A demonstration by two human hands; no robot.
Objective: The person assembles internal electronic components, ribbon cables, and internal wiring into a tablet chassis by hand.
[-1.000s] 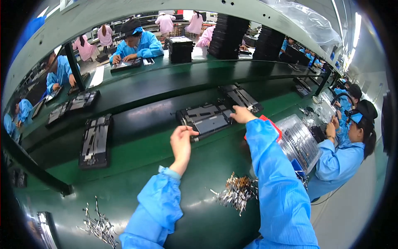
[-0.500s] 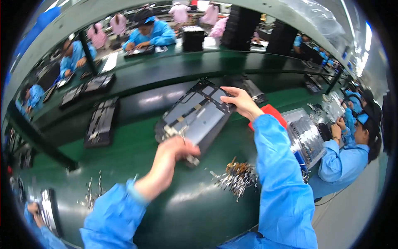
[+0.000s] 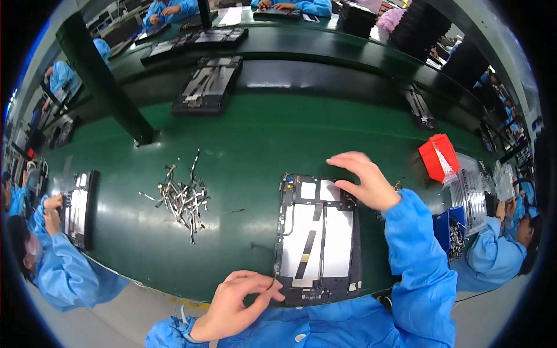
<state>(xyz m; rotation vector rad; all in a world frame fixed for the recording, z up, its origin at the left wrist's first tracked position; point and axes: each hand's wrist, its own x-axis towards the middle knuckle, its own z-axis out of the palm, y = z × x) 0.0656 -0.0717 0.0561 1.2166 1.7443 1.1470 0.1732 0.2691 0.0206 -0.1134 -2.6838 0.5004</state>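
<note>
An opened tablet lies flat at the table's front edge, its silver battery cells and dark flat cables exposed. At its near left corner, my left hand has thumb and index fingertip brought close together in a pinch. Whatever is between them is too small to make out. My right hand hovers by the far right corner, thumb and fingers apart, holding nothing. Left of the tablet, a loose pile of small cable-like parts rests on the green table.
A red bin, clear plastic trays and a blue box of small parts stand at the right. Another opened tablet lies farther back. A green post rises at the left. Co-workers sit on both sides.
The tablet, held tilted in both hands before, now lies flat near the front edge. My right hand has come off it. The view has shifted lower.
</note>
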